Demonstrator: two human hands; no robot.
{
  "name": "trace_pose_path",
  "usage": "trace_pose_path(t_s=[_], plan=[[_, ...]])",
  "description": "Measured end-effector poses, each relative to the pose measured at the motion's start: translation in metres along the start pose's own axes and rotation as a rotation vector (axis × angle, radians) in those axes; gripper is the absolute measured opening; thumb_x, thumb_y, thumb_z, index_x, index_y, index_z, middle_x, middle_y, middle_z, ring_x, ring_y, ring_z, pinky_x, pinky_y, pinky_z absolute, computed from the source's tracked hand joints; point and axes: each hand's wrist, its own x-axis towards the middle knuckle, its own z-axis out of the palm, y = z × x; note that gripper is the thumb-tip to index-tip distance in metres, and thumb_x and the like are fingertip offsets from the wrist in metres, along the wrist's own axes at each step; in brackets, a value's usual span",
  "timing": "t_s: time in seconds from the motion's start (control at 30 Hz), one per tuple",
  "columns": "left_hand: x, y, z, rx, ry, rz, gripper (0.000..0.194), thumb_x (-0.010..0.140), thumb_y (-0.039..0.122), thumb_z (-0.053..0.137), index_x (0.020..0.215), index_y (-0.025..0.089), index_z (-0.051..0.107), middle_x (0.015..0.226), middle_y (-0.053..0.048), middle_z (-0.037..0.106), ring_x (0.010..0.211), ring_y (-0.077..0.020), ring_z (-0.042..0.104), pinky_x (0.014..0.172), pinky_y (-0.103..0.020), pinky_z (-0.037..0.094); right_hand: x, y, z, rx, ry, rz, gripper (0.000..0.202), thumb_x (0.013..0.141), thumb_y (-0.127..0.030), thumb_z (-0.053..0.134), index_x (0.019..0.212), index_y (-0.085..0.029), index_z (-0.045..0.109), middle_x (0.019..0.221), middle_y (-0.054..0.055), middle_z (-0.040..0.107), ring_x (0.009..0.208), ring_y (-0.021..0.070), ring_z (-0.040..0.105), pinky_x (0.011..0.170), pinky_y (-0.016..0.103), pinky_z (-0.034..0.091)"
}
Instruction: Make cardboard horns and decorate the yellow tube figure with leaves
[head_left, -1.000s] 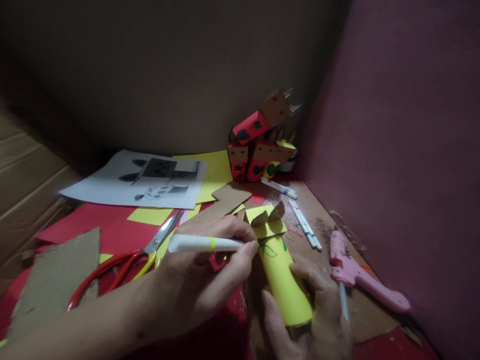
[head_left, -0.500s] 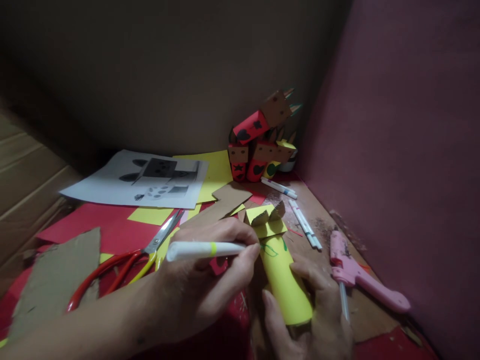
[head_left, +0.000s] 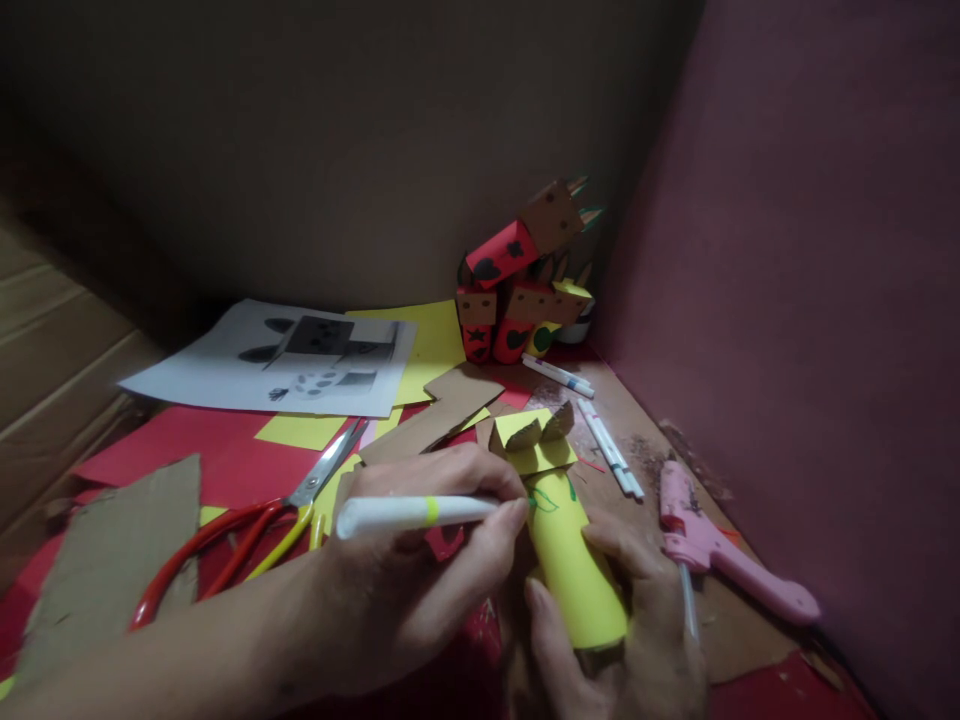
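White marker [head_left: 390, 516] — yellow band [head_left: 431, 512], yellow tube [head_left: 581, 585] — green outlines [head_left: 546, 498]

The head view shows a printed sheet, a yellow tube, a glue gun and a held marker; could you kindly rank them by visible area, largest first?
1. Printed sheet
2. Yellow tube and glue gun: too close to rank
3. Held marker, partly hidden

The left hand [head_left: 442, 570] and marker [head_left: 405, 515] have shifted rightward, the yellow tube [head_left: 577, 575] perhaps slightly.
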Motion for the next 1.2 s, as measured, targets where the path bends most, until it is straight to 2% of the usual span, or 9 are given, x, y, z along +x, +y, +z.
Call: trace_pose_path(t_s=[0.17,0.47,0.6,0.87,1.2], plan=[[-0.001,-0.005,0.002,0.021,0.04,0.031,0.01,0.086,0.009,0.054,0.087,0.017,0.061,0.069,0.004,0.059,0.054,-0.0068,0.049,0.049,-0.019,0.04,0.0,0.0,0.001,0.005,0.005,-0.003,0.049,0.076,-0.049,0.067,0.117,-0.027,0.052,0.104,0.011,0.068,0.086,0.0328,0.069,0.061,0.045,0.061],[0.0,0.006,0.0,0.035,0.01,0.045,0.013,0.085,0.008,0.052,0.085,0.016,0.061,0.071,0.002,0.064,0.059,-0.0077,0.058,0.055,-0.018,0.047,0.001,0.003,0.003,0.042,0.031,-0.045,0.048,0.076,-0.046,0.067,0.119,-0.029,0.051,0.107,0.012,0.067,0.091,0.0342,0.068,0.068,0.048,0.061],[0.0,0.003,0.001,0.058,0.067,0.043,0.012,0.085,0.008,0.052,0.085,0.017,0.061,0.069,0.003,0.061,0.054,-0.0079,0.053,0.052,-0.02,0.044,0.0,0.004,0.004,0.042,0.036,-0.056,0.048,0.076,-0.044,0.067,0.118,-0.028,0.051,0.107,0.012,0.068,0.092,0.0348,0.068,0.07,0.05,0.061],[-0.003,0.002,0.002,0.047,0.011,0.046,0.011,0.087,0.008,0.052,0.087,0.017,0.06,0.072,0.003,0.062,0.06,-0.0066,0.057,0.056,-0.017,0.045,-0.001,0.002,0.003,0.027,0.022,-0.035,0.049,0.073,-0.041,0.067,0.117,-0.025,0.051,0.106,0.011,0.066,0.088,0.032,0.069,0.065,0.044,0.061],[0.0,0.004,0.0,0.097,0.058,0.034,0.011,0.086,0.01,0.051,0.085,0.018,0.059,0.07,0.002,0.063,0.055,-0.0094,0.057,0.051,-0.021,0.045,-0.001,0.0,0.004,0.039,0.044,-0.038,0.048,0.073,-0.04,0.067,0.116,-0.026,0.051,0.108,0.011,0.066,0.092,0.0321,0.068,0.071,0.046,0.061]])
